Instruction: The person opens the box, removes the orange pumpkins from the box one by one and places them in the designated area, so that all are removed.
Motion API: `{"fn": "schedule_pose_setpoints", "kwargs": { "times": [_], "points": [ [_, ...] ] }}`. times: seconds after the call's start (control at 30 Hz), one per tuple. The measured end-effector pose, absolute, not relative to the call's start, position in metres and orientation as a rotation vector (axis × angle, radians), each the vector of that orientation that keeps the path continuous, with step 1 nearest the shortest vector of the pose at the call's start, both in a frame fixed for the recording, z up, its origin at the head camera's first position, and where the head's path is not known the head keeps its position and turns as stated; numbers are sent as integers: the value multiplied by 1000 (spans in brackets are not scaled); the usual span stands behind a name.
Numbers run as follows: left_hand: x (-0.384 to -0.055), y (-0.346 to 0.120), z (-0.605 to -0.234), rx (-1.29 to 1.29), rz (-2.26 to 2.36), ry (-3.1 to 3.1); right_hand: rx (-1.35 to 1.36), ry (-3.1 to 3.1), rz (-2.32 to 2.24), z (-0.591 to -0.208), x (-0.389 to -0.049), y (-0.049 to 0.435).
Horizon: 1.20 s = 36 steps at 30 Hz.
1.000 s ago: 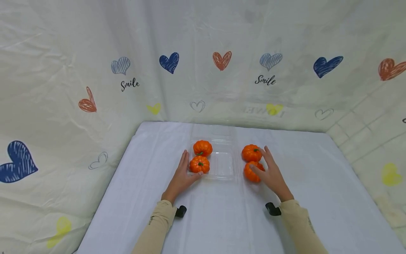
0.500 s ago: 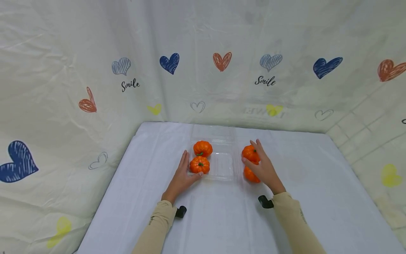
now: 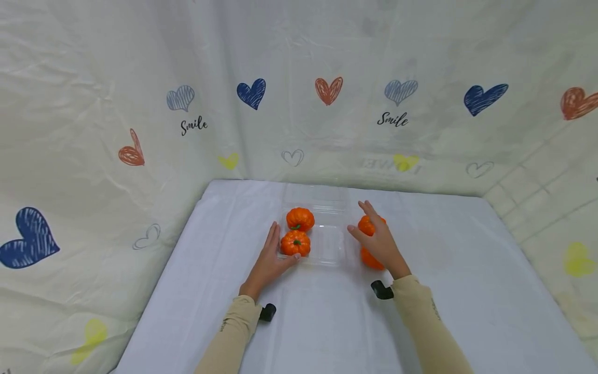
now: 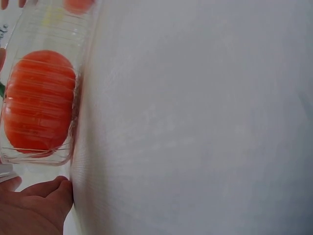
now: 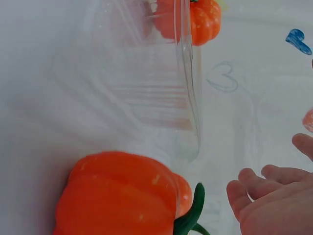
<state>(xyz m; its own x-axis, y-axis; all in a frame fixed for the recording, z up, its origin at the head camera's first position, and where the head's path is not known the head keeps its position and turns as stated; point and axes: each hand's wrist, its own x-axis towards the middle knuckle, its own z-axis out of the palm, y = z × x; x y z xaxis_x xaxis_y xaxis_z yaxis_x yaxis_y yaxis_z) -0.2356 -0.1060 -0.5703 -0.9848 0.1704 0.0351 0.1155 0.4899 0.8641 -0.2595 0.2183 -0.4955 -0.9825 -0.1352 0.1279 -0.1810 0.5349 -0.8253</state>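
Head view: a white sheet backdrop (image 3: 289, 47) fills the upper frame. Black script reading "Smile" (image 3: 193, 125) is legible at upper left and again at upper right. Faint reversed lettering (image 3: 371, 163) right of centre is only partly legible. Small dark marks on the beige left sleeve (image 3: 233, 324) and beige right sleeve (image 3: 422, 311) are too small to read.

A clear plastic hinged container (image 3: 328, 244) sits at centre, lid raised at the back, its edges hard to trace. Two ribbed orange pumpkins with green stems, one upper (image 3: 300, 218) and one lower (image 3: 295, 243), occupy its left half. The left hand (image 3: 267, 266) lies at its lower-left corner, fingers extended along the side, thumb spread by the near edge; nothing gripped.

Right of the container, the right hand (image 3: 379, 245) partly hides two more orange pumpkins, a far one (image 3: 366, 225) and a near one (image 3: 371, 258). Its fingers are spread, thumb apart, holding nothing. In the right wrist view, the nearest pumpkin is cut off by the bottom edge.
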Motion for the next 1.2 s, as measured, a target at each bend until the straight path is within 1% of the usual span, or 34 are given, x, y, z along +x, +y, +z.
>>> {"fn": "schedule_pose_setpoints", "kwargs": {
  "times": [0.23, 0.7, 1.2],
  "points": [
    [-236, -106, -572, 272, 1540, 2667, 376, -2680, 1503, -493, -264, 207],
    [-236, -106, -573, 280, 1525, 2688, 415, -2684, 1525, -475, -276, 182],
    [-235, -106, -568, 252, 1527, 2661, 599, -2755, 1481, -470, -301, 153]
  ]
}}
